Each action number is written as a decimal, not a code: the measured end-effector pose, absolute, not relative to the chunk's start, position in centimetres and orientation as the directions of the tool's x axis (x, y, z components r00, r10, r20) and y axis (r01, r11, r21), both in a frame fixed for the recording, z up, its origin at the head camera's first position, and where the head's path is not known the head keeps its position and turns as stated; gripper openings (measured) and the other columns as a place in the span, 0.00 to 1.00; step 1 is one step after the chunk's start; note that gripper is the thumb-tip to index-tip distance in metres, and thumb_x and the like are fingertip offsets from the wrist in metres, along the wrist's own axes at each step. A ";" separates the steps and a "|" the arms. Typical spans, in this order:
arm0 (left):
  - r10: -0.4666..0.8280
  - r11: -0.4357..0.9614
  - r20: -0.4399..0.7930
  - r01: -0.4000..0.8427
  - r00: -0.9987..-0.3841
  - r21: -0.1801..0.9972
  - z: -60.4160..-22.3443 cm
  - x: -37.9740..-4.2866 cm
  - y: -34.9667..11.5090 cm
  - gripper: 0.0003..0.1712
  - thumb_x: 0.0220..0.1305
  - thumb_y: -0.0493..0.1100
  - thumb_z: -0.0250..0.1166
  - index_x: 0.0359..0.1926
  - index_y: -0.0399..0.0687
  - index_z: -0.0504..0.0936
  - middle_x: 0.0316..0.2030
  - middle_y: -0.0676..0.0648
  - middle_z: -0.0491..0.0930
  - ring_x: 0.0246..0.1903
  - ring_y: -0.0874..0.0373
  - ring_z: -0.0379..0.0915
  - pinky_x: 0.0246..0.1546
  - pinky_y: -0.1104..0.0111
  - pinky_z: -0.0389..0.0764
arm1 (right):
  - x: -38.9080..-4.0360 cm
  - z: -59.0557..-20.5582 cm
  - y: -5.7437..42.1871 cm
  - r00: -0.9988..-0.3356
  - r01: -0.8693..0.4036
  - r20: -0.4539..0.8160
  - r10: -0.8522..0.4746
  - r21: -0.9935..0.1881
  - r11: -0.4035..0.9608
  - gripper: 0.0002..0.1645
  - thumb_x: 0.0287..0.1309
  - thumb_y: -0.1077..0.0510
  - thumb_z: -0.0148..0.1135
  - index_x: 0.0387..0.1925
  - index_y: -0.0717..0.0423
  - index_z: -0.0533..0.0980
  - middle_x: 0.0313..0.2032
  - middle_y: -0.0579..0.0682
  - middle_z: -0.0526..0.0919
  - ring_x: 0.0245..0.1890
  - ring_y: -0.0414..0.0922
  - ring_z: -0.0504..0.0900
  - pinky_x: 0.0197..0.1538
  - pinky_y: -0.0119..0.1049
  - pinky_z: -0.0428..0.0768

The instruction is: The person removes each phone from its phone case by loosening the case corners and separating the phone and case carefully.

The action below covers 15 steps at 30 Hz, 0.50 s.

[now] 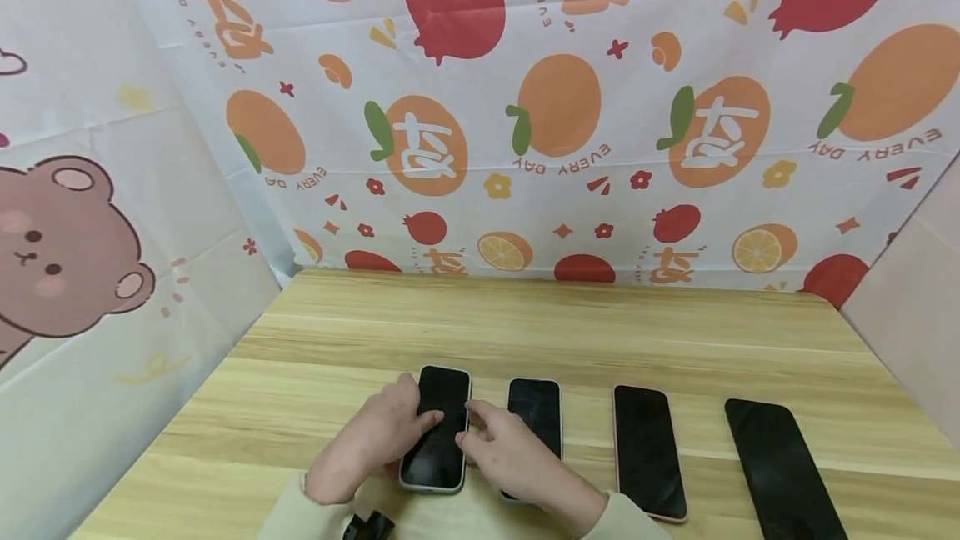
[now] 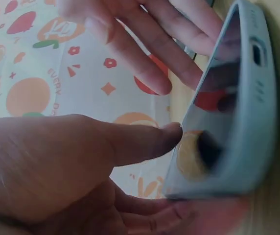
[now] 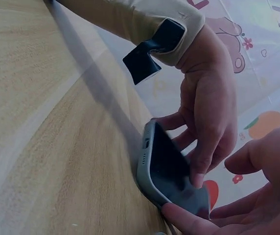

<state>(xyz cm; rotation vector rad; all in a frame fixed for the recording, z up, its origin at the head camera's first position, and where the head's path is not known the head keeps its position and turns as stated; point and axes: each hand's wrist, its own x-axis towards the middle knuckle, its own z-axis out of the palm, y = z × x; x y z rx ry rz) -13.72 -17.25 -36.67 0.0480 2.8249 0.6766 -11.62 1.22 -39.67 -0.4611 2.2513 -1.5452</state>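
Note:
A smartphone (image 1: 437, 463) in a pale case, its dark screen facing up, is the leftmost in a row on the table. My left hand (image 1: 378, 433) grips its left side, thumb over the screen and fingers at the side edge. In the left wrist view the charging port end of the phone (image 2: 257, 127) faces the camera. On the other side, my right hand (image 1: 513, 452) touches the phone's right edge with fairly straight fingertips. Its forearm and palm partly cover a second smartphone (image 1: 536, 407). The right wrist view shows both hands about the phone (image 3: 172, 171).
Two more dark-screened smartphones lie to the right, one pink-edged (image 1: 648, 448) and one larger black phone (image 1: 780, 465). All rest on a wooden table (image 1: 525, 323). A fruit-print cloth (image 1: 480, 132) hangs behind. A black strap (image 3: 167, 39) sits on the left sleeve.

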 end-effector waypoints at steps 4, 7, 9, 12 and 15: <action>0.119 0.863 -0.138 0.033 -0.983 0.504 -36.5 -13.7 -17.2 0.19 0.65 0.43 0.67 0.41 0.31 0.70 0.26 0.42 0.75 0.20 0.53 0.74 0.17 0.66 0.75 | -11.7 -39.5 1.4 -0.880 -0.050 -0.109 -0.462 -0.947 0.317 0.36 0.68 0.53 0.57 0.69 0.71 0.61 0.64 0.67 0.73 0.41 0.42 0.85 0.57 0.50 0.80; 0.142 0.831 -0.089 0.070 -0.986 0.552 -36.4 -13.8 -17.1 0.18 0.65 0.40 0.67 0.43 0.32 0.70 0.27 0.42 0.77 0.23 0.54 0.75 0.22 0.66 0.76 | -11.7 -39.5 1.4 -0.882 -0.030 -0.103 -0.460 -0.962 0.273 0.36 0.68 0.56 0.57 0.70 0.71 0.60 0.64 0.69 0.72 0.43 0.47 0.86 0.54 0.50 0.82; 0.152 0.802 -0.055 0.090 -0.987 0.591 -36.4 -13.7 -16.9 0.17 0.64 0.38 0.67 0.45 0.33 0.69 0.27 0.43 0.78 0.24 0.55 0.75 0.24 0.66 0.76 | -11.7 -39.6 1.3 -0.882 -0.007 -0.107 -0.459 -0.971 0.239 0.36 0.68 0.57 0.56 0.70 0.71 0.59 0.64 0.68 0.72 0.43 0.48 0.86 0.52 0.47 0.84; 0.151 0.740 -0.034 0.090 -0.988 0.666 -36.5 -13.6 -16.8 0.18 0.63 0.34 0.66 0.49 0.33 0.69 0.29 0.42 0.80 0.26 0.56 0.78 0.25 0.66 0.79 | -11.6 -39.5 1.4 -0.878 0.027 -0.105 -0.467 -0.985 0.172 0.36 0.67 0.60 0.53 0.71 0.72 0.57 0.62 0.67 0.74 0.42 0.48 0.85 0.48 0.44 0.86; 0.134 0.689 -0.042 0.063 -0.990 0.722 -36.1 -13.5 -16.7 0.19 0.64 0.33 0.65 0.52 0.33 0.69 0.29 0.43 0.80 0.26 0.56 0.79 0.26 0.66 0.80 | -11.8 -39.1 1.8 -0.877 0.038 -0.089 -0.472 -0.992 0.116 0.34 0.66 0.62 0.51 0.70 0.72 0.58 0.59 0.65 0.76 0.42 0.49 0.84 0.45 0.42 0.87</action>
